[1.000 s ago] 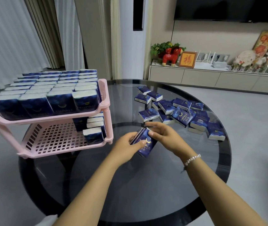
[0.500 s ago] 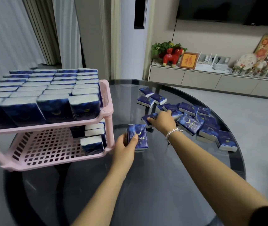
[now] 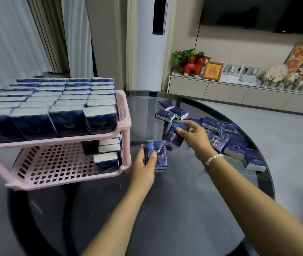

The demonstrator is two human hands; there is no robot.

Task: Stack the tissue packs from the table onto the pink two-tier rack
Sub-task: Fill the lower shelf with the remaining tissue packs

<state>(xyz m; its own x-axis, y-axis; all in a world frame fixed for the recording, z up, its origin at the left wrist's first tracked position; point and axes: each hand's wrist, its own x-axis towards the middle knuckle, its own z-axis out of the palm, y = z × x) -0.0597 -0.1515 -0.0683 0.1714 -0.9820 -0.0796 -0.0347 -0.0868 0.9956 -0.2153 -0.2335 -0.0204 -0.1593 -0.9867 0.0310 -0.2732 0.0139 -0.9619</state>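
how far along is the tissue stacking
Top shelf of the rack looks full; bottom shelf has only a few packs at its right end. Left hand holds packs, right hand lifts another pack. A pile remains on the table.

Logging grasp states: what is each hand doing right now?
Left hand: holds upright tissue packs.
Right hand: pinches one tilted tissue pack.

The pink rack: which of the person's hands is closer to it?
Left. The left hand, holding a tissue pack, is just beside the pink rack; the right hand grips another pack farther right.
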